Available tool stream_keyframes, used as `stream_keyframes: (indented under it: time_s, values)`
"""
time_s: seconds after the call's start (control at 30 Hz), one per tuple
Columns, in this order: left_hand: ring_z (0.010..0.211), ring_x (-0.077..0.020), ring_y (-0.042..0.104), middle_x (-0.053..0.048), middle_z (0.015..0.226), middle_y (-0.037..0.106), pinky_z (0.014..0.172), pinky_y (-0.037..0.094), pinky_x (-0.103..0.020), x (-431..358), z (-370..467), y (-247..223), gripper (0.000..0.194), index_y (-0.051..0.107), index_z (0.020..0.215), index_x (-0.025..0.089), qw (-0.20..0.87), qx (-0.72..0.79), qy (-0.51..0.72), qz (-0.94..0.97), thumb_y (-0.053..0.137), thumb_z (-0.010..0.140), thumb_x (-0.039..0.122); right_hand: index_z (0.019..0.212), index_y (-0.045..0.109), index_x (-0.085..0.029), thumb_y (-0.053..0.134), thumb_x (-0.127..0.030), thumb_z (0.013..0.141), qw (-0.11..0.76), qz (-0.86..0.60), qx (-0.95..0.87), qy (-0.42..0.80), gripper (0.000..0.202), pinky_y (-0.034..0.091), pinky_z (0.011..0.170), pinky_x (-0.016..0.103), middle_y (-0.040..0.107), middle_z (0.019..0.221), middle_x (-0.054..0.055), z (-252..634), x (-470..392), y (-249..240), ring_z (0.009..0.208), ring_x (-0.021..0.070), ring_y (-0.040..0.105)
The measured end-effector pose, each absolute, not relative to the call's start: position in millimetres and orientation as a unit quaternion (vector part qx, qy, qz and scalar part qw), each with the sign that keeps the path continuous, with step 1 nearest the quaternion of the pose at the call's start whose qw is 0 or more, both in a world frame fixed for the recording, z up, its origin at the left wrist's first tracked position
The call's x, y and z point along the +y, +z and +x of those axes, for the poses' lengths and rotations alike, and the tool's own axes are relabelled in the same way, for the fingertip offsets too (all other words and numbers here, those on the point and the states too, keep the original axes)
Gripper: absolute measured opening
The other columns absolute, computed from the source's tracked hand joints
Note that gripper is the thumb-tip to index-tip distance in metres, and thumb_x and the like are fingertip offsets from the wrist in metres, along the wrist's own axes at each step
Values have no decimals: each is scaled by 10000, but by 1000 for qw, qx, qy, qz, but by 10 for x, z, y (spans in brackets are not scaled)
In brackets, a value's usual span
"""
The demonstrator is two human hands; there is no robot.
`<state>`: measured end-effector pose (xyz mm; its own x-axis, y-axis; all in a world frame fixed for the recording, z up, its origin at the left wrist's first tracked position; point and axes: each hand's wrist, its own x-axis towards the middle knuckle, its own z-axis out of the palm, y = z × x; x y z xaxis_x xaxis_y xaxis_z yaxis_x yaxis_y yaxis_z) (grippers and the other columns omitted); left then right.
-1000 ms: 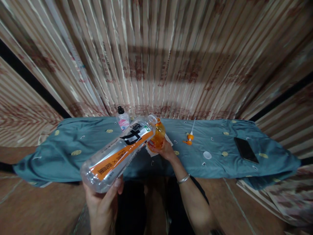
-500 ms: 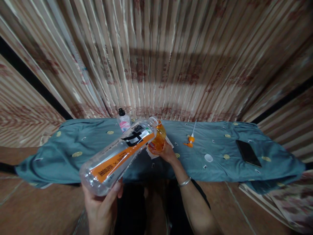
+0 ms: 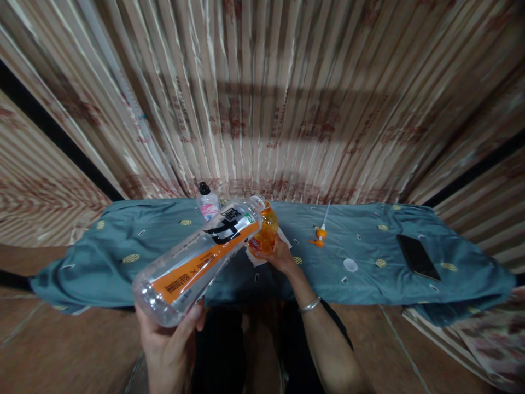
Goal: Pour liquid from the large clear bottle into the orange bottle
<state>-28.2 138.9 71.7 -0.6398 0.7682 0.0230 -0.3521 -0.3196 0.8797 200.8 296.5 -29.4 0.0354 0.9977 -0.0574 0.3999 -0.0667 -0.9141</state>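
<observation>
My left hand [image 3: 170,334] is closed around the lower end of a large clear plastic bottle [image 3: 197,260] with an orange and black label. The bottle is tilted, its open neck up and to the right, at the mouth of an orange see-through pump bottle [image 3: 264,232]. My right hand [image 3: 281,254] grips that orange bottle low on its side and keeps it upright. A white tissue [image 3: 257,259] lies beneath the orange bottle. The orange pump head [image 3: 319,236], with its clear tube, lies on the cloth to the right. Whether liquid is flowing I cannot tell.
A teal patterned cloth [image 3: 164,268] covers the table. Behind the large bottle stands a clear bottle with a black cap and pink label [image 3: 208,203]. A round white disc [image 3: 350,265] and a black phone [image 3: 417,256] lie to the right. A striped curtain [image 3: 262,98] hangs behind.
The large bottle has rolled slightly in my left hand, its label shifting a little. The orange bottle and my right hand stay in place.
</observation>
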Motion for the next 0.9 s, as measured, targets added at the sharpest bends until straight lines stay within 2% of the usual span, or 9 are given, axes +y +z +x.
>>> stream_keyframes:
  time_s: [0.2, 0.33, 0.5, 0.8, 0.9]
  values:
    - [550, -108, 621, 3, 899, 790, 438, 465, -183, 1396, -306, 677, 815, 694, 1187, 207, 358, 443, 784, 248, 1187, 539, 218, 1402, 751, -247, 1045, -381, 732, 393, -593, -574, 405, 744, 673, 1199, 595, 910, 1301, 117, 2021, 2960, -290, 1291, 391, 868]
    - [579, -133, 673, -5, 940, 810, 455, 496, -190, 1409, -322, 666, 851, 718, 1267, 212, 354, 451, 781, 247, 1183, 555, 208, 1397, 753, -259, 1051, -367, 734, 388, -594, -573, 409, 735, 664, 1212, 596, 902, 1308, 111, 2020, 2969, -271, 1332, 405, 855]
    - [551, -120, 623, -4, 897, 794, 433, 450, -190, 1414, -312, 706, 814, 705, 1205, 205, 357, 446, 782, 251, 1176, 541, 208, 1368, 745, -249, 1040, -314, 733, 380, -609, -568, 404, 703, 651, 1227, 620, 901, 1299, 114, 2002, 2954, -222, 1336, 425, 855]
    - [592, -124, 657, -11, 977, 803, 477, 487, -194, 1400, -353, 596, 893, 724, 1346, 215, 352, 458, 776, 255, 1190, 583, 227, 1363, 751, -232, 1044, -370, 714, 387, -608, -566, 399, 726, 664, 1208, 635, 906, 1311, 138, 1992, 2952, -219, 1315, 434, 863]
    - [583, -116, 635, -12, 956, 796, 463, 474, -191, 1400, -349, 643, 850, 725, 1278, 204, 351, 456, 776, 259, 1192, 569, 235, 1365, 757, -234, 1044, -377, 702, 386, -613, -567, 391, 737, 677, 1193, 626, 911, 1302, 137, 1990, 2960, -239, 1300, 431, 868]
